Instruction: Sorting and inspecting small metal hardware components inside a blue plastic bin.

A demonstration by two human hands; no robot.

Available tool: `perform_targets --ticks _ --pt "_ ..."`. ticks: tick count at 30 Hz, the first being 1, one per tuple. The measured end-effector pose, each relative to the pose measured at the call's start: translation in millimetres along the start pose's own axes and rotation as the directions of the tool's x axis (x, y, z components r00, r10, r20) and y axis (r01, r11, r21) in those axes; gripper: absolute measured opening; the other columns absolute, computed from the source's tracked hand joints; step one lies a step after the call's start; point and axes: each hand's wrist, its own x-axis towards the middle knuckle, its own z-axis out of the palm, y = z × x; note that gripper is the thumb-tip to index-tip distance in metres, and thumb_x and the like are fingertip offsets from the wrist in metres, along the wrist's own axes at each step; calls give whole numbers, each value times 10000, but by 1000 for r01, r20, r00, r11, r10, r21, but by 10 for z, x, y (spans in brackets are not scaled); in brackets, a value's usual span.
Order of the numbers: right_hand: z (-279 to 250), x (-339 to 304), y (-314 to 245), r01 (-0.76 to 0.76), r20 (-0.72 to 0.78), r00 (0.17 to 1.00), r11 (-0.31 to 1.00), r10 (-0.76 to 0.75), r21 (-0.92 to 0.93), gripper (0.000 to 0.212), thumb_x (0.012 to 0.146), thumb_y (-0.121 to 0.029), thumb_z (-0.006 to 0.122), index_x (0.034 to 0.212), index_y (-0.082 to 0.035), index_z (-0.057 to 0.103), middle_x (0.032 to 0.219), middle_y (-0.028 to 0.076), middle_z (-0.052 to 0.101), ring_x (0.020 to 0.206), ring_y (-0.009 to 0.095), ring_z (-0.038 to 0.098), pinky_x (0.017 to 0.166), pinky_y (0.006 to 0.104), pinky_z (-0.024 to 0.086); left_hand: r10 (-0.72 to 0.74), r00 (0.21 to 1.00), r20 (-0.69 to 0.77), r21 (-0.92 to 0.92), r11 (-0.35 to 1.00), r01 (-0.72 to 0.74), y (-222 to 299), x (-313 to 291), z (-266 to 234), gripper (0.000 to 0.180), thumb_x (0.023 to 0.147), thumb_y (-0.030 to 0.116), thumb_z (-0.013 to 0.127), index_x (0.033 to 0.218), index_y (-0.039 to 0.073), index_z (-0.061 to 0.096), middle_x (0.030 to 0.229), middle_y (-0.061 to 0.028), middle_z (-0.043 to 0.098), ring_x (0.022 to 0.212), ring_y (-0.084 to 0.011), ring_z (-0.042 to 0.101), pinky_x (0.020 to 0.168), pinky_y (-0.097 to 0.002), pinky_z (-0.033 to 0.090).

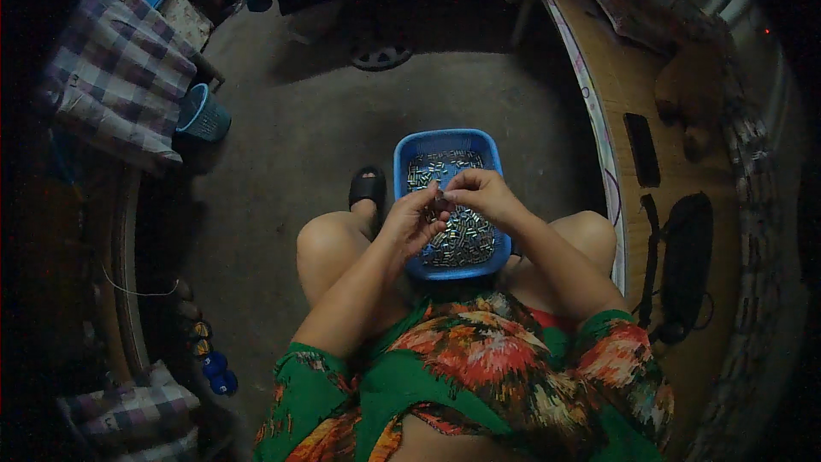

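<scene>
A blue plastic basket [453, 274] sits between my knees, holding a great many small, shiny metal cylinders [462, 235]. Both of my hands are raised over its middle, with their fingertips meeting. My left hand [412, 222] is closed, thumb and forefinger pinched and the other fingers curled toward the palm. From the right, my right hand [486, 197] pinches at the same spot with thumb and forefinger. Something small and dark shows between the fingertips, too small to name. My hands hide part of the cylinders beneath them.
On the right runs a cardboard-covered bench [629, 120] bearing a dark flat object [641, 150] and a black bag [687, 248]. A light-blue bin [205, 115] stands beside checkered cloth [128, 68] at left. A black slipper [368, 188] is on my left foot.
</scene>
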Motion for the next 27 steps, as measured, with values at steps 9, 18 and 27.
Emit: perform_targets --ticks 9,18,27 --pt "6 -28 -7 29 39 999 998 -31 48 137 753 -91 617 849 -8 567 797 49 593 754 121 570 699 246 459 29 998 54 -15 1000 -28 -4 -10 -1 226 831 271 547 867 48 547 726 -44 583 593 -108 562 488 -199 482" --pt "41 -50 -7 48 -29 998 999 -49 -25 141 751 -85 621 849 -7 557 776 36 578 727 106 554 653 236 449 60 992 109 -18 998 -58 22 -47 35 175 835 218 543 881 49 542 738 -30 570 627 -111 558 532 -213 479" --pt "0 -39 -52 16 98 994 981 -36 196 147 758 -55 598 892 -15 553 838 36 545 820 128 547 716 254 456 0 967 256 -8 1000 2 0 -7 -21 247 833 285 541 956 71 534 805 -37 565 652 -117 531 535 -207 446"
